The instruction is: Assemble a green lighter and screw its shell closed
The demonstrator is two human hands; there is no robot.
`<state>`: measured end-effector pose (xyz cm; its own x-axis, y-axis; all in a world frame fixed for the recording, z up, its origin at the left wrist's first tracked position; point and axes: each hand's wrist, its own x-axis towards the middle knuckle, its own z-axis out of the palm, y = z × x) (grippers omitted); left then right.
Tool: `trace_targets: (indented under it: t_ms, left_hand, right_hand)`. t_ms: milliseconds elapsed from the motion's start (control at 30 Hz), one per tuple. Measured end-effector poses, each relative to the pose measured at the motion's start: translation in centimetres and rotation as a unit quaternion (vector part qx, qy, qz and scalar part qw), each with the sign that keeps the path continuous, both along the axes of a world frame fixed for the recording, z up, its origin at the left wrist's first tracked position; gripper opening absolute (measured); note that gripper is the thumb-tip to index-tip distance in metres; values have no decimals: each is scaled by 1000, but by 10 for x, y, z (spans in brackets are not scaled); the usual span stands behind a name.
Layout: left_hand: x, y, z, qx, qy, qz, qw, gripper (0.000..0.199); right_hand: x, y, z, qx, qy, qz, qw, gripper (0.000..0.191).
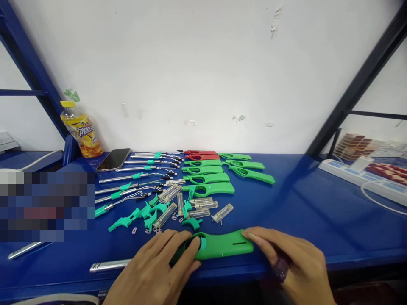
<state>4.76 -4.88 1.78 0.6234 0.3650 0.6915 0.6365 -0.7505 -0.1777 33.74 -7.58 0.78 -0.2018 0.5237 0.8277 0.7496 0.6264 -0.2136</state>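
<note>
Near the table's front edge lies a green long-necked gas lighter, with a teal trigger inside its loop. My left hand is closed around the loop end, hiding where the silver tube meets the body. At the other end, my right hand pinches the tip of the handle between thumb and fingers. Just beyond are clear fuel tanks, loose teal triggers and small metal clips. Green handle shells lie in a column behind them, with red shells at the back.
Metal tubes with wires lie in rows to the left. A phone and a yellow-capped drink bottle stand by the wall. On the right are a white power strip and its cable. Blue frame posts flank the table.
</note>
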Motion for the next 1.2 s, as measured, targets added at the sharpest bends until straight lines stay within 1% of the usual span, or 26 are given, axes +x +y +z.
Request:
trace_targets:
  t_ms: [133, 233, 333, 400, 467, 533, 600, 633, 667, 733, 767, 867, 933, 1067, 1200]
  left_hand:
    - [-2, -1, -2, -4, 4, 0, 1000, 35]
    - [-3, -2, -2, -6, -2, 0, 1000, 36]
    - [-2, -1, -2, -6, 0, 3, 1000, 37]
    - [-2, 1, -3, -7, 7, 2, 1000, 38]
    - [-2, 3, -4, -4, 3, 1, 1000, 37]
    - [-3, 4, -5, 4, -4, 1, 1000, 36]
    - [-5, 4, -6, 8, -3, 1, 1000, 36]
    - [-6, 4, -7, 10, 0, 1, 1000, 35]
    - [-7, 3, -7, 9, 4, 2, 1000, 35]
    - [-9, 2, -8, 7, 11, 4, 1000, 34]
    - [-9, 2, -8, 7, 11, 4, 1000, 34]
    - [-7, 2, -6, 4, 6, 0, 1000, 33]
    - [-5, 2, -4, 13, -6, 2, 1000, 34]
    - [-1, 3, -2, 33, -14, 0, 999, 35]
    - [-1, 2, 1, 19, -21, -3, 1000, 36]
  right_hand:
    - [-1, -2, 0, -12, 14, 8, 1000, 13]
    - [-1, -6, 2, -34, 59, -2, 998, 15]
    - [1, -7, 10, -71, 134, -25, 988, 11]
    - [4, -4, 20, -123, 176, -28, 976, 18]
    - [6, 2, 32, -196, 202, -14, 959, 28]
    - [8, 10, 42, -280, 213, 32, 936, 39]
    - [8, 18, 49, -347, 234, 102, 902, 55]
    - [6, 21, 52, -371, 258, 137, 882, 59]
    - [4, 24, 53, -385, 291, 164, 860, 60]
    - [-3, 28, 53, -381, 366, 196, 826, 51]
    - [-8, 30, 52, -355, 398, 207, 820, 45]
    - [-19, 34, 47, -239, 459, 237, 822, 29]
    - [-23, 36, 44, -201, 475, 247, 820, 24]
    - [-27, 35, 39, -207, 473, 248, 820, 22]
    - [-28, 34, 38, -218, 458, 248, 825, 24]
